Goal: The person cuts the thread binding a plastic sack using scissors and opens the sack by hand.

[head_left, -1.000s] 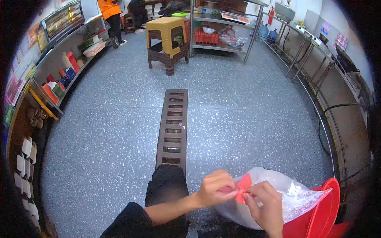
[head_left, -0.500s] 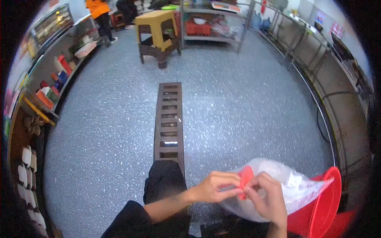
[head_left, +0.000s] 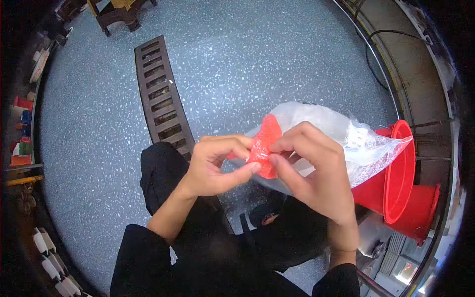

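A small, flattened red foam net (head_left: 267, 141) with a textured, mesh-like surface is held up in front of me. On its left side, my left hand (head_left: 217, 161) pinches it between thumb and fingers. My right hand (head_left: 314, 166) grips its right edge with thumb and fingertips. Just behind both hands spreads a large clear plastic bag (head_left: 316, 116), whose right end reaches over the rim of a red bucket (head_left: 406, 173). What the bag contains is hard to make out.
Another red bucket (head_left: 420, 213) stands behind the first at the right. A dark slotted drain cover (head_left: 161, 94) runs along the speckled floor (head_left: 237, 59). A stool (head_left: 118, 17) is at the top left, and shelves with goods (head_left: 22, 123) line the left side.
My view has tilted down and turned right, so hands, bag and buckets sit higher in the frame. The red net now shows its broad face, still between both hands.
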Demonstrator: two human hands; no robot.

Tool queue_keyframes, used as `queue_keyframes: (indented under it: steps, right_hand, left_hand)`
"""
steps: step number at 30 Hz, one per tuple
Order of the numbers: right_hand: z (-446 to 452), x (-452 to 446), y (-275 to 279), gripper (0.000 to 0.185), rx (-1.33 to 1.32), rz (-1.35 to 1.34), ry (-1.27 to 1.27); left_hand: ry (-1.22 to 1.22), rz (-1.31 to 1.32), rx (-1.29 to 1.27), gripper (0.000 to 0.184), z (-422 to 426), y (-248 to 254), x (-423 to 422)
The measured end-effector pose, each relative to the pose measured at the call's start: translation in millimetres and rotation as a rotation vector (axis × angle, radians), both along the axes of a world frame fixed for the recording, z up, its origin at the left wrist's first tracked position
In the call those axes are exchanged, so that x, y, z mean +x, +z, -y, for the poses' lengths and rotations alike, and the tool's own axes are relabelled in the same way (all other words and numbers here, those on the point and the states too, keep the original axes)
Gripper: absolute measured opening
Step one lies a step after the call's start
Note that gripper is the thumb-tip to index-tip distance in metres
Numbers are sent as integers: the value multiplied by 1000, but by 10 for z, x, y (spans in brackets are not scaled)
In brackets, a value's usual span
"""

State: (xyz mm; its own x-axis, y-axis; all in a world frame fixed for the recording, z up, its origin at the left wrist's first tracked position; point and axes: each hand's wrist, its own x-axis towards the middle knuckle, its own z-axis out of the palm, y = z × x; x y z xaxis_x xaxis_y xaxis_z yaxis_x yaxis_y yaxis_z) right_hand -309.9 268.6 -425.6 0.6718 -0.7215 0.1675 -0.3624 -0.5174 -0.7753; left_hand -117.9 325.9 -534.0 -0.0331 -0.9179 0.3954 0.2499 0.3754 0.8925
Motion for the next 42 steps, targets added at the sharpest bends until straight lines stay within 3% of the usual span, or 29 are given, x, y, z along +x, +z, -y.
queue_keyframes:
  steps: [6, 11, 14, 20, 23, 24, 27, 31, 37, 40, 42]
  right_hand:
    - [-81, 54, -28, 18, -256, -103, 23]
    - [-54, 96, -131, 25, -370, -248, 78]
    - [-10, 122, -191, 23, -343, -191, 51]
    - [48, -16, -186, 12, 294, 141, -140]
    - [63, -3, -72, 15, 215, 185, -138]
    - [69, 27, -26, 17, 30, 105, -92]
    - [65, 22, -30, 16, -105, -32, 80]
    - [16, 41, -38, 6, 31, 39, -25]
    - [3, 33, -155, 5, 417, 374, -125]
    - [-50, 28, -24, 5, 695, 355, -103]
    - [-32, -8, -63, 8, 317, 229, -3]
  left_hand:
    - [103, 312, -97, 11, -30, 57, 50]
    - [129, 394, -192, 16, -24, 44, 45]
    - [133, 376, -193, 17, -9, 97, 44]
    - [157, 302, -130, 15, 1, 129, 43]
    - [161, 277, -119, 15, -6, 122, 26]
    - [164, 270, -120, 15, -9, 125, 22]
    - [161, 269, -97, 14, -25, 145, 19]
    - [188, 291, -115, 15, -44, 148, 21]
    - [203, 272, -118, 16, -74, 167, -19]
    - [207, 293, -80, 22, -102, 137, 2]
    - [273, 301, -49, 27, -111, 145, -10]
